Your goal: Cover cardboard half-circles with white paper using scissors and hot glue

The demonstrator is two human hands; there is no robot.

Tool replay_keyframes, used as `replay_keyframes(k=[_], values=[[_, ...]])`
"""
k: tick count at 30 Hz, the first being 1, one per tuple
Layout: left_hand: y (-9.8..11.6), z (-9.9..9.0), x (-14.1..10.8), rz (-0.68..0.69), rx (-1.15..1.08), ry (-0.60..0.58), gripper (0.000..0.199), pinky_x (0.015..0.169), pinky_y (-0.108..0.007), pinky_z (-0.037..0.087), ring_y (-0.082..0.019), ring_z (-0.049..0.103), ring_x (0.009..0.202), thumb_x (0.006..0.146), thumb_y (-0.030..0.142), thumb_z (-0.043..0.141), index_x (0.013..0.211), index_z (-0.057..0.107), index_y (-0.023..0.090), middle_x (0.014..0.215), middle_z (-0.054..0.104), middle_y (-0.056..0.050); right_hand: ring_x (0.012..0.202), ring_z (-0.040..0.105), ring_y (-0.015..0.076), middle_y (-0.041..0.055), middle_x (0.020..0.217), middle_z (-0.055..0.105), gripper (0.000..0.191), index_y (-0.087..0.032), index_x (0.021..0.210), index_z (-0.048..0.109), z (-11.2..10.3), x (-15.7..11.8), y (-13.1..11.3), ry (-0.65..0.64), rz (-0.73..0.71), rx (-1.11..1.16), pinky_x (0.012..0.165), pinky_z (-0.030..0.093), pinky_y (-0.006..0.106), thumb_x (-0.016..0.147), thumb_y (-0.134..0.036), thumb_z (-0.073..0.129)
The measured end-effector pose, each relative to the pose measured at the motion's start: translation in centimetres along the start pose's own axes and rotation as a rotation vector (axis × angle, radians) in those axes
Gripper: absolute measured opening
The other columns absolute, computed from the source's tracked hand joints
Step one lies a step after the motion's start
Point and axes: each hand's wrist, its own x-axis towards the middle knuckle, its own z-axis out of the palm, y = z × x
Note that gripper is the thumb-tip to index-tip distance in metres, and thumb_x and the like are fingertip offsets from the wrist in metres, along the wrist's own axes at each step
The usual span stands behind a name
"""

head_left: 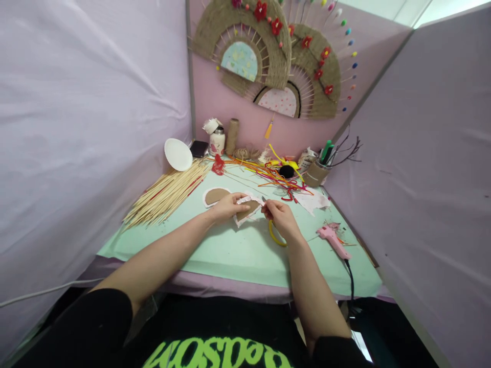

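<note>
My left hand (229,206) pinches a half-round piece of brown cardboard (248,210) with a white border around it, held just above the table. At the right end of that border, my right hand (279,214) is closed around what look like scissors (276,236). A grey tip shows by the white edge and a yellow loop hangs under the palm; the rest is hidden by the fingers. Beyond my left hand, a second half-round cardboard piece (217,196) with a white border lies flat on the table.
Thin wooden sticks (169,191) lie at left below a white disc (178,154). Colourful pipe cleaners (264,171) spread across the back. A pink glue gun (333,242) with a black cord lies right, near a pen holder (316,174). Fan-shaped decorations (278,51) hang on the back wall.
</note>
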Motion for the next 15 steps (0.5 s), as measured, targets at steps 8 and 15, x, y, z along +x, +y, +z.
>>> replay_keyframes(k=[8, 15], values=[[-0.36, 0.15, 0.05, 0.044, 0.061, 0.033, 0.049, 0.067, -0.027, 0.047, -0.015, 0.062, 0.067, 0.056, 0.027, 0.081, 0.099, 0.063, 0.012, 0.080, 0.068, -0.003, 0.057, 0.043, 0.0115, -0.0008, 0.061, 0.055, 0.035, -0.017, 0.069, 0.062, 0.66, -0.49, -0.43, 0.044, -0.102, -0.197, 0.055, 0.034, 0.025, 0.072, -0.052, 0.067], [-0.50, 0.67, -0.17, 0.096, 0.203, 0.022, 0.055, 0.064, -0.026, 0.047, -0.014, 0.061, 0.066, 0.061, 0.027, 0.077, 0.111, 0.058, 0.015, 0.083, 0.067, -0.001, 0.055, 0.044, 0.0121, -0.0007, 0.060, 0.054, 0.041, -0.016, 0.076, 0.066, 0.74, -0.42, -0.56, 0.024, -0.063, -0.199, 0.054, 0.034, 0.025, 0.078, -0.056, 0.057]])
